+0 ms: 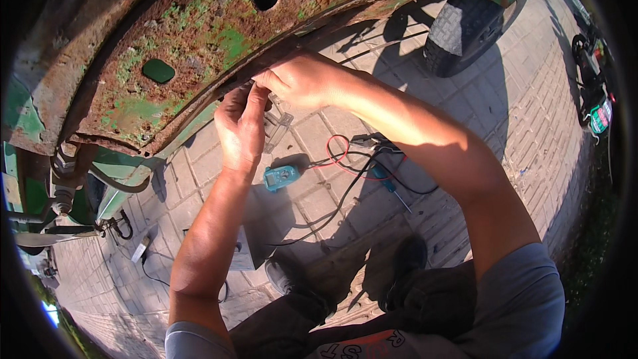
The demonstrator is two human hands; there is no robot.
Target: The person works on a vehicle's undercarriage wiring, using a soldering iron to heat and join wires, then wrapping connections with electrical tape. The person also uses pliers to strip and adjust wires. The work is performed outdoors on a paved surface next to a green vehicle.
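Note:
Both my hands meet at the lower edge of a rusty metal panel (199, 46) with flaking green paint. My left hand (240, 129) is closed, its thumb and fingertips pinched together just below that edge. What they pinch is too small to make out. Right beside it, my right hand (302, 81) is bent in with curled fingers against the underside of the edge. Its fingertips are partly hidden, and so is whatever they grip. A thin bent metal piece (284, 119) shows just below the hands; whether it hangs or lies on the paving cannot be made out.
On the paving below lie a teal multimeter (280, 177), a tangle of red and black leads (339, 149), and a screwdriver (383, 177). A grey box (247, 252) stands near my feet. A black tyre (458, 33) is at the far right, and a hitch-like metal part (63, 193) at left.

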